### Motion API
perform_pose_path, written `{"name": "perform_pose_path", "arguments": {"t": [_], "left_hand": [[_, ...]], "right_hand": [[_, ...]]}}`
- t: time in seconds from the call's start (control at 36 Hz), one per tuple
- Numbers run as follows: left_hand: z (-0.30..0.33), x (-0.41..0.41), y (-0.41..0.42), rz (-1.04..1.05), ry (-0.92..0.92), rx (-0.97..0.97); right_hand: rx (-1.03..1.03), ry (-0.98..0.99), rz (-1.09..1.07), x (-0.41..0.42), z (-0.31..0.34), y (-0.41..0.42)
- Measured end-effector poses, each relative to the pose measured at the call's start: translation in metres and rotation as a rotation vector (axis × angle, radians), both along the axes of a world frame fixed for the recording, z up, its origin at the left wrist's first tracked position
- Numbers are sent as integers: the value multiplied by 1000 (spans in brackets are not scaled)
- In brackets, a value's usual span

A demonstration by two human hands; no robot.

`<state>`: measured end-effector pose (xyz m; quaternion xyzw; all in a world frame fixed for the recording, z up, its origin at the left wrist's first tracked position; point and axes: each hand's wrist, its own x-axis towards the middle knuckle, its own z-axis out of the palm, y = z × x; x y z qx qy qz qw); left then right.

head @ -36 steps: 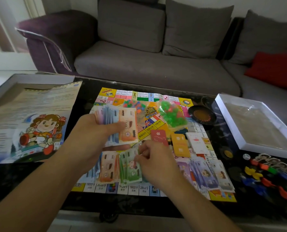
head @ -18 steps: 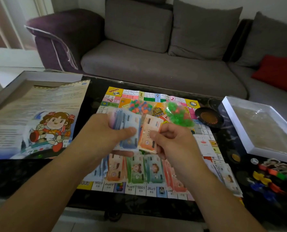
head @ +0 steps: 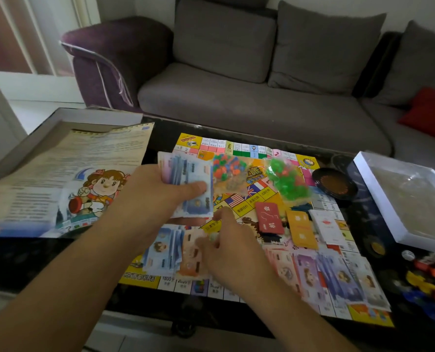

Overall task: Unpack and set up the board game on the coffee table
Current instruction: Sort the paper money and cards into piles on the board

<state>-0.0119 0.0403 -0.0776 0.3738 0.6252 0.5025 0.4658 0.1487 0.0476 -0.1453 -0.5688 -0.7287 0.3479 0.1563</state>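
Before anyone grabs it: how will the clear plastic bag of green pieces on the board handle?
The clear plastic bag of green pieces probably sags and shifts when lifted, since its contents look loose. Likely light. Pushed across the colourful game board, it should slide or slump, not roll.

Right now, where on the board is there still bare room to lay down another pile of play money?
Judging from this view, the board is bare between the left hand's held notes and the red card deck. Its far edge row is open too. The near edge is crowded with money piles; the right hand works there.

Grey sofa, perhaps daylit.
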Motion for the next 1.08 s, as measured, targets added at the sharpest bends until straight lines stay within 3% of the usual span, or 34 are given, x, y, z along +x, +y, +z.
{"name": "perform_pose_path", "arguments": {"t": [0.08, 0.22, 0.39, 0.5, 0.75, 0.92, 1.08], "left_hand": [[3, 7, -2, -73, -56, 12], [3, 17, -7, -197, -94, 1], [4, 29, -14, -404, -124, -5], [8, 32, -14, -396, -278, -45], [-1, 46, -12, -355, -114, 64], [0, 50, -12, -365, -256, 17], [-1, 52, -13, -359, -222, 54]], "right_hand": [[36, 171, -66, 12, 11, 5], [-175, 777, -159, 36, 43, 6], [-7, 639, -177, 49, 49, 7], [7, 645, -236, 56, 52, 6], [-42, 708, -205, 66, 55, 3], [-23, 669, -262, 76, 54, 6], [-21, 673, -253, 79, 52, 7]]}}
